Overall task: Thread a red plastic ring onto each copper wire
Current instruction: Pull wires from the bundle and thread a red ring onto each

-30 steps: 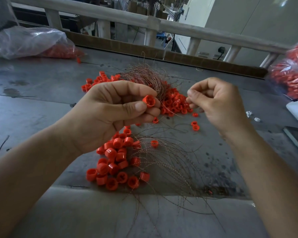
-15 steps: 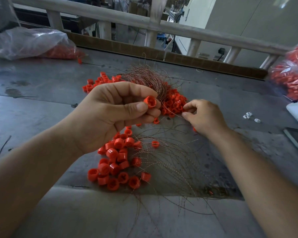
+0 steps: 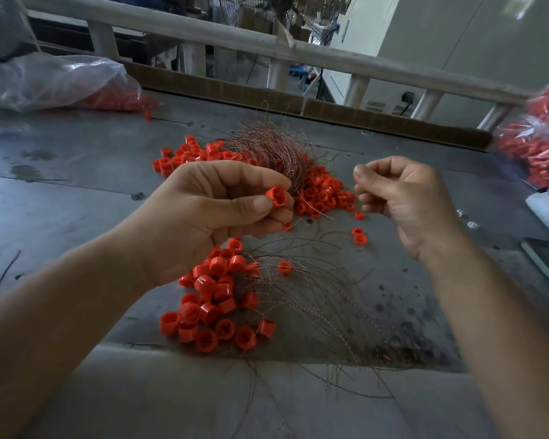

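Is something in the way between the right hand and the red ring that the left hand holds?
Nothing visible. The gap between the right hand and the red ring pinched in the left hand is free; the loose rings and the wire bundle lie on the table beyond it.

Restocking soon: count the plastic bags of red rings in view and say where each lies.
2. The left bag lies far back on the table; the right bag is at the frame's right edge, partly cut off. Others may be out of view.
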Available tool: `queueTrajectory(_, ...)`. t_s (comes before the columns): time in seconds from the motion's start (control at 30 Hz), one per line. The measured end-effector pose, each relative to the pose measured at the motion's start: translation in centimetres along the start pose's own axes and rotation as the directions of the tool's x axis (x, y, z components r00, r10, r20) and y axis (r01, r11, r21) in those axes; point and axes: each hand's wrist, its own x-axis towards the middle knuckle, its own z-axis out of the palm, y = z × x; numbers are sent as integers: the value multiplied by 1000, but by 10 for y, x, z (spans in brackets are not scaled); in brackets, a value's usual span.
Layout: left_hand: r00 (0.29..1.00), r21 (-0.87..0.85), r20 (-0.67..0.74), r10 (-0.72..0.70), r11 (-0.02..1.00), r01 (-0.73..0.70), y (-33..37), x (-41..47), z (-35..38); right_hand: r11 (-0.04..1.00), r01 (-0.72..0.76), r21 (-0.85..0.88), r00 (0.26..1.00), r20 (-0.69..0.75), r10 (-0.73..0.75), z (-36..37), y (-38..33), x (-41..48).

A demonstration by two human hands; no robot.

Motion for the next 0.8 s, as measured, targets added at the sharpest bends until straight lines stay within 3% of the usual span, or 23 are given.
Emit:
queueTrajectory(0.13, 999, 25, -32, -14, 1000, 15, -3, 0, 2, 970, -46, 240, 987, 161, 7, 11, -16, -15)
queueTrajectory(0.23, 997, 39, -68, -21, 999, 23, -4, 1, 2, 931, -54, 362, 949, 309, -66, 20, -23, -27)
queueTrajectory(0.37, 996, 71, -87, -19, 997, 25, -4, 2, 4, 942, 8, 336, 905, 397, -150, 28, -27, -37)
queueTrajectory(0.57, 992, 101, -123, -10, 995, 23, -5, 2, 5, 949, 47, 312, 891, 417, -181, 34, -29, -44)
queueTrajectory(0.8, 990, 151, -138, 12, 989, 9, -6, 2, 7, 968, 189, 163, 908, 347, -236, 38, -27, -48)
